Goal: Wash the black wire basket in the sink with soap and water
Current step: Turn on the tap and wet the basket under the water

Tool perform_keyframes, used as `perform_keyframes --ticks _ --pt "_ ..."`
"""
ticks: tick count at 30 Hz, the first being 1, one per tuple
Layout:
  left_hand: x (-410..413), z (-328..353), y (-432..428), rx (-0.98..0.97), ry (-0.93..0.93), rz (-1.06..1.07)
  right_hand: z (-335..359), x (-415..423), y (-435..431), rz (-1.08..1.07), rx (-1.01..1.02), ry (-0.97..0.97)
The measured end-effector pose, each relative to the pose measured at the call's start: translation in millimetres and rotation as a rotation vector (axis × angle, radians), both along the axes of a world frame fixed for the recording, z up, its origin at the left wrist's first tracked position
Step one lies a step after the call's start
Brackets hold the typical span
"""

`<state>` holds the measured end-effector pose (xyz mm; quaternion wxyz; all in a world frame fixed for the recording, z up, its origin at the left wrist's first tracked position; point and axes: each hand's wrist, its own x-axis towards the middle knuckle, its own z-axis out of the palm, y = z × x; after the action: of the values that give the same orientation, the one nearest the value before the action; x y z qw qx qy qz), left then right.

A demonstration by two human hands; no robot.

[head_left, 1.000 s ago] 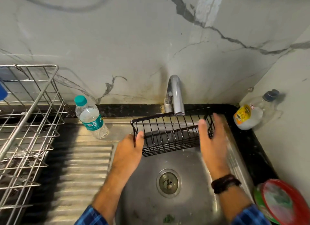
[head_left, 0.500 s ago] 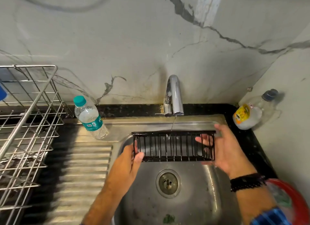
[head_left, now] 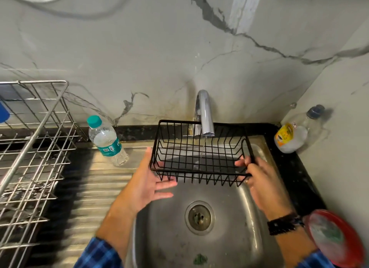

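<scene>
Water bottle (head_left: 107, 140) at bench edge: teal label, print unreadable. Left hand (head_left: 148, 180) spread flat, only bracing the black wire basket (head_left: 200, 153), held over the sink (head_left: 229, 245) under the tap (head_left: 205, 115). Right hand (head_left: 259, 179) pinches its rim alone; wet wire could slip. Yellow-labelled bottle (head_left: 290, 136): illegible.

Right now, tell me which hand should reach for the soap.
Left. The right hand grips the basket under the tap, while the left hand is open. Which container holds soap is unclear.
</scene>
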<state>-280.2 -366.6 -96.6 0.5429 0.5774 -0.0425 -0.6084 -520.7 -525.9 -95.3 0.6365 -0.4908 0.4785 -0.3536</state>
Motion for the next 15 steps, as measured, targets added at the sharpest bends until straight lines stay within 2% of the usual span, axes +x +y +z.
perform_keyframes --ticks 3,6,8,10,12,14,15 --pt "12.4 -3.9 -5.1 0.057 -0.045 -0.014 -10.7 -10.9 2.3 0.120 -0.097 0.071" --pt "8.5 -11.5 -9.6 0.070 -0.251 -0.108 -19.7 -16.5 -1.0 0.125 -0.185 0.157" --pt "-4.7 -17.8 -17.6 0.060 -0.397 -0.039 -19.4 -14.2 0.0 0.097 -0.274 0.252" --pt "-15.2 -25.6 -27.9 0.073 -0.521 0.088 -16.7 -9.1 1.3 0.001 -0.360 0.388" --pt "-19.9 -32.5 -37.3 0.100 -0.628 0.109 -17.2 0.5 -1.1 -0.104 -0.339 0.560" --pt "-23.1 -38.0 -43.0 0.133 -0.633 0.100 -16.3 15.4 -4.5 -0.120 -0.283 0.743" --pt "-26.0 -41.5 -45.3 0.149 -0.617 0.099 -16.4 24.4 -4.3 -0.127 -0.323 0.859"
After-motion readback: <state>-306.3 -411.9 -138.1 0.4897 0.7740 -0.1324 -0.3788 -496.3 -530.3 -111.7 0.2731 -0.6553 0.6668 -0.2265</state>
